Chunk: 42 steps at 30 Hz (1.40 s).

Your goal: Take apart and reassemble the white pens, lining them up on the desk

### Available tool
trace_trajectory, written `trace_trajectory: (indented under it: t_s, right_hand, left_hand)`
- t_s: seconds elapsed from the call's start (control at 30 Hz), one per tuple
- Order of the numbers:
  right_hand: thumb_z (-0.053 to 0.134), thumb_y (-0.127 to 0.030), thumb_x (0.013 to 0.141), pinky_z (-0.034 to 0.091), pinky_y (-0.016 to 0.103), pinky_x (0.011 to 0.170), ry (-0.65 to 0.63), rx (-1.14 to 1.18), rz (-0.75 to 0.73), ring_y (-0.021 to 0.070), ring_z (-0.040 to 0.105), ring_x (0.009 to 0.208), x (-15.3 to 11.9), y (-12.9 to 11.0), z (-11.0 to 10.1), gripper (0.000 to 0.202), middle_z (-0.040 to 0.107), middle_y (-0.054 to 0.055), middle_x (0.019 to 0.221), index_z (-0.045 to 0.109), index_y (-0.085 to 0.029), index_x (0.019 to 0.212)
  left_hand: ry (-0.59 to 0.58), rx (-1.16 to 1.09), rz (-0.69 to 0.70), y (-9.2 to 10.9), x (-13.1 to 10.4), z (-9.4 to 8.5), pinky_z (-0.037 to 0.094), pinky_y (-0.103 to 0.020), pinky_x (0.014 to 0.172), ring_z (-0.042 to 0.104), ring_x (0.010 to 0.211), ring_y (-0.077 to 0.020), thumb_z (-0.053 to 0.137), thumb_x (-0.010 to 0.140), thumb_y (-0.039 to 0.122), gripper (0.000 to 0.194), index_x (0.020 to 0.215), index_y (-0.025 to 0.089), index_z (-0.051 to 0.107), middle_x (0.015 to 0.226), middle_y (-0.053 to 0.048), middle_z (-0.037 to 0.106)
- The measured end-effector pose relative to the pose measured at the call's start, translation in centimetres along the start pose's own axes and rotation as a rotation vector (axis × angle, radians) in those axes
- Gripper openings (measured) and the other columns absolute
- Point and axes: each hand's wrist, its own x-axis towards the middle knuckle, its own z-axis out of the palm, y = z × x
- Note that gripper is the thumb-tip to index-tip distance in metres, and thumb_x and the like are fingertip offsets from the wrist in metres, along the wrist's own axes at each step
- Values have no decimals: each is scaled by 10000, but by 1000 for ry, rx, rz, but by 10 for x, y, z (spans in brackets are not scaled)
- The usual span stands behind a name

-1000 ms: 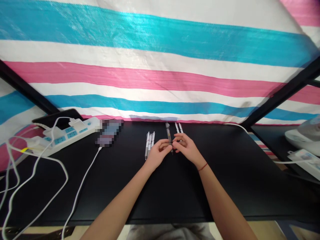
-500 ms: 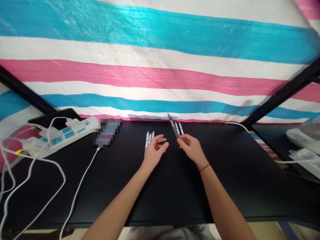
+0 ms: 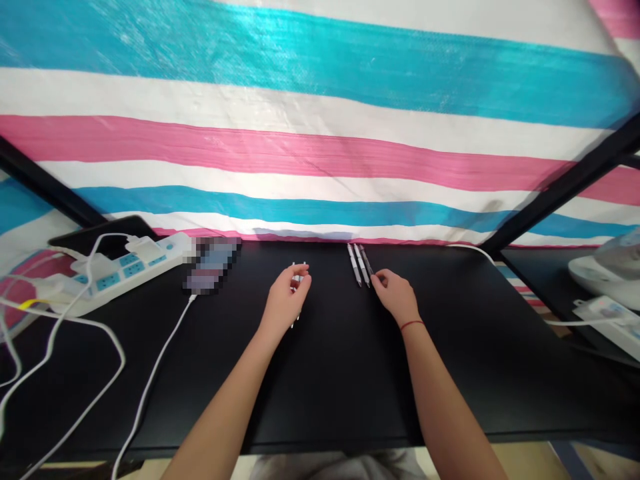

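Two white pens [image 3: 355,265] lie side by side on the black table [image 3: 330,387], right of the middle. Just to their right is a dark pen [image 3: 367,259], its near end pinched between the thumb and fingers of my right hand [image 3: 397,293]. A red cord circles my right wrist. My left hand [image 3: 284,299] is over more white pens [image 3: 299,263], mostly hidden beneath it, with only their ends showing. Its thumb and forefinger curve toward each other around these pens; whether they grip one is unclear.
A white power strip [image 3: 130,270] with plugs and looping cables lies at the left, beside a black device [image 3: 103,237] and a blurred phone [image 3: 213,265] on a cable. A striped sheet [image 3: 320,153] hangs behind. Another power strip [image 3: 613,323] is at far right.
My right hand has moved right and lowered the dark pen to the table beside the two white ones. My left hand has shifted left and nearer, over the other pens.
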Motion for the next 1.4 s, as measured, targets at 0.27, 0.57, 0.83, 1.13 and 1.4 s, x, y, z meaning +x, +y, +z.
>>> trace_trajectory:
  t_s: [0.27, 0.57, 0.83, 1.13, 1.4]
  right_hand:
    - [495, -382, 793, 370, 258, 566, 21, 57, -1, 178, 593, 610, 0, 1, 0, 230, 626, 1, 621, 627, -239, 916]
    - [475, -377, 790, 375, 258, 559, 46, 110, -38, 171, 571, 570, -1, -2, -3, 218, 595, -5, 569, 632, -228, 768]
    - [507, -431, 811, 429, 260, 565, -100, 439, -200, 148, 550, 576, -13, -24, -5, 281, 595, -8, 653, 623, -222, 959]
    - [542, -449, 800, 413, 200, 415, -331, 856, -177, 112, 528, 523, -21, -38, -4, 268, 610, 16, 678, 592, -187, 817]
    - [580, -419, 779, 397, 189, 414, -373, 983, -4, 97, 517, 512, -17, -33, -8, 259, 632, 38, 698, 578, -167, 718]
  left_hand:
    - [-22, 696, 121, -11, 3, -9, 418, -312, 745, 554, 821, -210, 496, 817, 391, 231, 847, 209, 635, 895, -56, 560]
    - [-42, 902, 105, -10, -4, 3, 407, -329, 685, 542, 840, -252, 510, 813, 407, 255, 881, 201, 643, 905, -85, 549]
    - [-110, 532, 296, -3, -3, 6, 425, -308, 773, 562, 881, -204, 490, 844, 344, 206, 872, 222, 653, 873, -42, 588]
    - [-261, 333, 363, 0, -5, 9, 436, -282, 814, 598, 881, -178, 434, 877, 371, 252, 1000, 238, 610, 977, -24, 644]
    - [-235, 329, 315, -2, -1, 6, 429, -288, 815, 604, 884, -186, 360, 908, 350, 297, 974, 214, 615, 963, -31, 659]
